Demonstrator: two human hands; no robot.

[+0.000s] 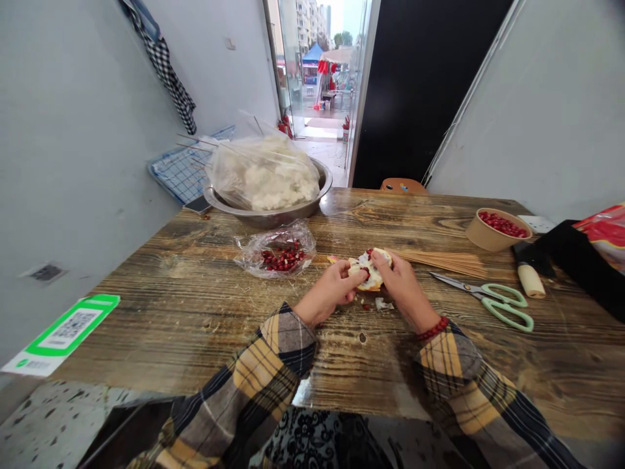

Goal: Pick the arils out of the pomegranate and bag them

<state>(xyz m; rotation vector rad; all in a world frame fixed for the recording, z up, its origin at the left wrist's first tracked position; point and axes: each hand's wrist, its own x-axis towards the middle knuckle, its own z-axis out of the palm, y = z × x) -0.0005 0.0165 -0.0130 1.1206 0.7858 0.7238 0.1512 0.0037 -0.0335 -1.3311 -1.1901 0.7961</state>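
Rough wooden surface (195,312), with a green sticker (66,332) past its near left corner; its print is too small to read. At the middle the left hand (332,290) and right hand (403,283) meet, both clamped on a fruit piece (370,268) with red seeds, just above some scraps (383,303). Scissors (493,299) lie to the right, a seed bag (278,255) to the left. Beyond are skewers (444,262), a paper bowl (495,229) and a metal basin (268,212).
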